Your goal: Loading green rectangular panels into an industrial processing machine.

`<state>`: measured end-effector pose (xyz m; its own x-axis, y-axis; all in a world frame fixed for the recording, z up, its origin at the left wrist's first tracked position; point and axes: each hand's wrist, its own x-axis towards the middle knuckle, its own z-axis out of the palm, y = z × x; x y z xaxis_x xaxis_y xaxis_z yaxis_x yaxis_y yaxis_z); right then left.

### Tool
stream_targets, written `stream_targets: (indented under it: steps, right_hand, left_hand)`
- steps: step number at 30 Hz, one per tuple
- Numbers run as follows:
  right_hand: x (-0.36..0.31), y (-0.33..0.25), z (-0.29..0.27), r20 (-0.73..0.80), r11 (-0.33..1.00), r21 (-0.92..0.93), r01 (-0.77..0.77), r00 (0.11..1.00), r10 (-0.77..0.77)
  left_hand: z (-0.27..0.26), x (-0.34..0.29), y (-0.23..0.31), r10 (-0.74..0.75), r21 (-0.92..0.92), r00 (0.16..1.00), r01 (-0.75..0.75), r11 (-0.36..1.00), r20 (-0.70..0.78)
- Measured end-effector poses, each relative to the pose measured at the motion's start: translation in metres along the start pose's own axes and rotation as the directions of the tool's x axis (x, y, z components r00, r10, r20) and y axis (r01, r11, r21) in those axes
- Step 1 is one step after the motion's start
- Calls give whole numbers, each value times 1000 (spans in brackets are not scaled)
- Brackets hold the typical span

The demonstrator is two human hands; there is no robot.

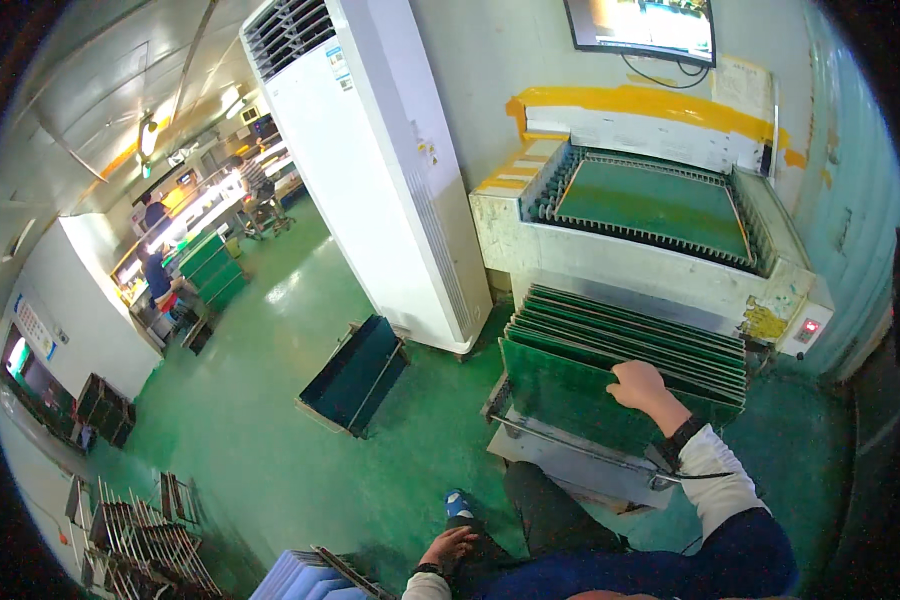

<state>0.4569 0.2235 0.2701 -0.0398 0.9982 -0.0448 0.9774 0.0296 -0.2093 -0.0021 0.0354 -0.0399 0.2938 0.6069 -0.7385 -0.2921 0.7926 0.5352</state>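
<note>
My right hand [638, 386] is closed on the top edge of the front green panel [560, 385]. That panel leans in a low rack [570, 437], in front of a row of several similar green panels [635, 335] standing on edge. My left hand [450, 545] lies against my dark trouser leg, holding nothing, its fingers loosely stretched. Behind the rack, a flat green board [650, 205] rests on the rollers of a pale conveyor machine [610, 250].
A tall white air conditioner [370, 170] stands left of the machine. An angled dark holder [353, 375] sits on the green floor. Metal racks [145, 535] and blue sheets [315, 578] are at lower left. People work at a lit bench [205, 200] far off. A screen [640, 28] hangs above.
</note>
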Motion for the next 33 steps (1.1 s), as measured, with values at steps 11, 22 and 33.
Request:
stream_targets:
  steps: [11, 22, 33]
  right_hand:
    - [-8, -15, -6, -64, 999, -26, -40, 997, 39]
    - [-9, -10, 1, -161, 1000, -3, -10, 987, 9]
    - [-7, -8, 3, -169, 1000, -19, -18, 986, 14]
  left_hand:
    - [7, 22, -14, 211, -2, 922, -224, 975, -324]
    - [12, 15, -9, 211, 21, 915, -218, 976, -344]
    - [16, 15, -8, 217, -45, 921, -244, 969, -323]
